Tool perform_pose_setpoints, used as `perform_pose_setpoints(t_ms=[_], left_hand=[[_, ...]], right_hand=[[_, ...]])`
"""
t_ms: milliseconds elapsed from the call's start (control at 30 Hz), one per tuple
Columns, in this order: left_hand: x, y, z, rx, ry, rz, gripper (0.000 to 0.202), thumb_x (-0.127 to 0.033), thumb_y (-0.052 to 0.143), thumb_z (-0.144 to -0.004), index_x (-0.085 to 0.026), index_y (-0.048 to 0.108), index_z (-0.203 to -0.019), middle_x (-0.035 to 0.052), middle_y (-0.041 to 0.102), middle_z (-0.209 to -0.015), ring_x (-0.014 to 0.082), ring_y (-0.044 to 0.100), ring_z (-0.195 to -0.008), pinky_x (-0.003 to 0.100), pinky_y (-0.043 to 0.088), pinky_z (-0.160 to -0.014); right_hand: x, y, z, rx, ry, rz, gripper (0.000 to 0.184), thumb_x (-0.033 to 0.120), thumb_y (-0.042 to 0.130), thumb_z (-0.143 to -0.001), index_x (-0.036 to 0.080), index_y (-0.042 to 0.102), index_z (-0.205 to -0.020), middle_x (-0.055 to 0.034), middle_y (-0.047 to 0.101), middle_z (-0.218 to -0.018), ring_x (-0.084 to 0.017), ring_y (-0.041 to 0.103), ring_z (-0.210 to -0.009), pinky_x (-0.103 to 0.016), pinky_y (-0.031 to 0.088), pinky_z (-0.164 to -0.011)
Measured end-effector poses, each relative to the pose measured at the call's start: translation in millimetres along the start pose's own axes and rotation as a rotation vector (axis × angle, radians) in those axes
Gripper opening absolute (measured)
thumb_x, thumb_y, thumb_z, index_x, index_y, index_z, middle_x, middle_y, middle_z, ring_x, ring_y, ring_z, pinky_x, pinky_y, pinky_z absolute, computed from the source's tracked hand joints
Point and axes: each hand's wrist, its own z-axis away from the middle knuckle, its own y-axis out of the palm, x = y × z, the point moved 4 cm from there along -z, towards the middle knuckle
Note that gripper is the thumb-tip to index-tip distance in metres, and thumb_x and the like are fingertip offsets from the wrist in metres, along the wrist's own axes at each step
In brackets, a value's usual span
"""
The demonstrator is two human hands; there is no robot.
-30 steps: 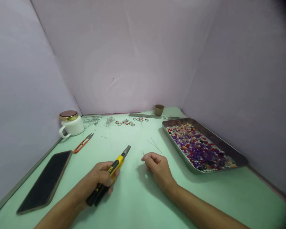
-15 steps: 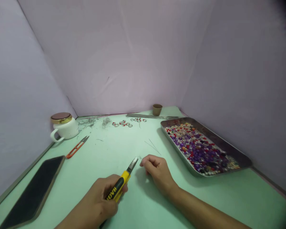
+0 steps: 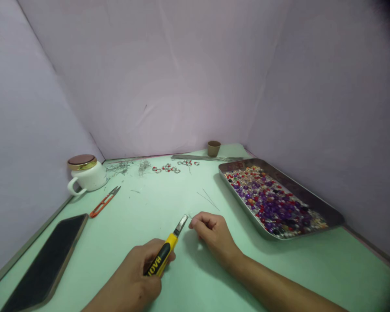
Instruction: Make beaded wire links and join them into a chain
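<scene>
My left hand is wrapped round a pair of pliers with yellow-and-black grips. Their short metal jaws point up and away from me, just left of my right fingertips. My right hand is closed, thumb and forefinger pinched on a thin wire; only a short end shows near the jaws. Whether the jaws touch that wire I cannot tell. Beyond the right hand, loose straight wires lie on the green tabletop.
To the right stands a metal tray of mixed beads. Red-and-silver beaded pieces, wire scraps, a bundle of long wires and a small brown cup sit at the back. Leftward are a lidded mug, orange snips and a phone.
The pliers and my left hand have shifted very slightly. My right fingertips are a touch further left, closer to the jaws. Both grips stay the same.
</scene>
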Motion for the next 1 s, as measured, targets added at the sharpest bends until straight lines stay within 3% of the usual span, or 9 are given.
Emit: perform_pose_setpoints(t_ms=[333, 567, 1000], left_hand=[[21, 4.0, -8, -0.065, -0.016, -0.09, 0.015, -0.008, 0.042, -0.058, -0.019, 0.047, -0.068, -0.0043, 0.039, -0.06, 0.0108, 0.035, -0.056, 0.022, 0.028, -0.053], [-3, -0.1, -1, -0.038, -0.029, 0.05, 0.02, -0.009, 0.043, -0.055, -0.017, 0.049, -0.073, -0.0017, 0.046, -0.065, 0.0123, 0.04, -0.061, 0.022, 0.031, -0.055], [-4, 2.0, 3, -0.007, -0.101, 0.123, 0.025, -0.009, 0.041, -0.054, -0.017, 0.047, -0.077, -0.0004, 0.049, -0.072, 0.0124, 0.042, -0.062, 0.022, 0.03, -0.052]], right_hand=[[1, 1, -2, 0.019, 0.001, -0.005, 0.017, 0.021, 0.046, -0.068, 0.013, 0.058, -0.058, 0.0047, 0.041, -0.044, -0.008, 0.035, -0.044, -0.019, 0.027, -0.043], [0, 1, -1, 0.022, -0.004, 0.0, 0.018, 0.023, 0.047, -0.069, 0.013, 0.059, -0.06, 0.0043, 0.043, -0.045, -0.008, 0.037, -0.045, -0.019, 0.029, -0.043], [0, 0, -1, 0.023, -0.007, -0.005, 0.017, 0.021, 0.047, -0.068, 0.014, 0.06, -0.06, 0.0045, 0.043, -0.045, -0.007, 0.036, -0.043, -0.018, 0.028, -0.041]])
